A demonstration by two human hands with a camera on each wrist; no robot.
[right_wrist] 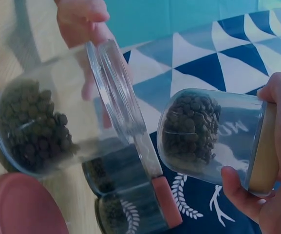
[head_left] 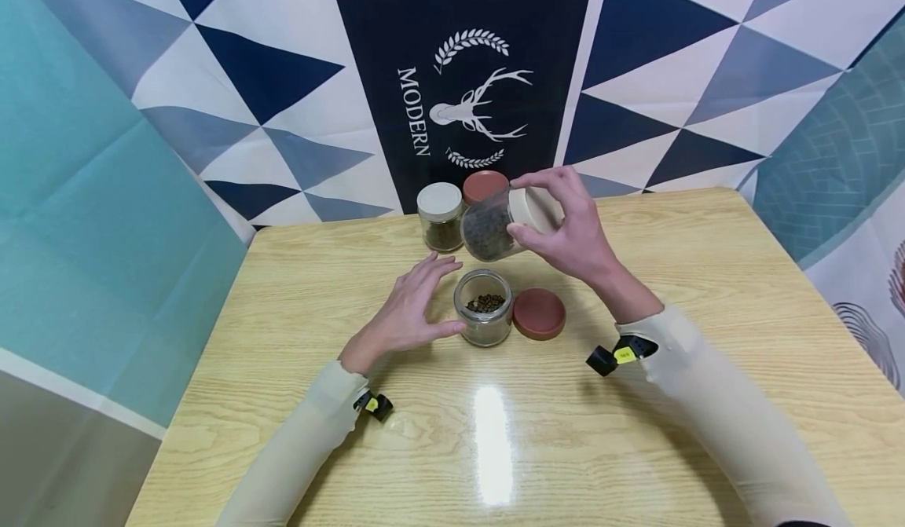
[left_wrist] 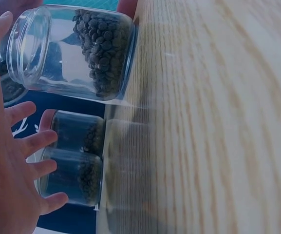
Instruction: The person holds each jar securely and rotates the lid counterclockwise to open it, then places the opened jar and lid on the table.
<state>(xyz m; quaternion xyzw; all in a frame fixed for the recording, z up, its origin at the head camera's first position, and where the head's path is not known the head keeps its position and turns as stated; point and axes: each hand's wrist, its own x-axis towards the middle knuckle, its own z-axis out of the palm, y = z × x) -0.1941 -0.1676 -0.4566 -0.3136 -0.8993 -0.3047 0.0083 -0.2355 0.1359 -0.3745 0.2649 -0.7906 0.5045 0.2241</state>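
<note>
From here I read "MODERN" on the banner (head_left: pixel 368 9). The open jar (head_left: pixel 484 331) holds dark beans (head_left: pixel 488 303), with a red lid (head_left: pixel 540 314) just beside it; a white-capped jar (head_left: pixel 441 225) and a red-capped jar (head_left: pixel 483 184) stand behind. I see the right hand (head_left: pixel 574 236) gripping a cream-lidded jar (head_left: pixel 486 230), part-full and tilted, above the table (head_left: pixel 297 315). The left hand (head_left: pixel 410 303) is spread, free, beside the open jar.

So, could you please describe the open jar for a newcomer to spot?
On the wooden table, find the loose red lid. Just to its left stands the open jar, dark pieces inside, the only jar without its lid on.
</note>
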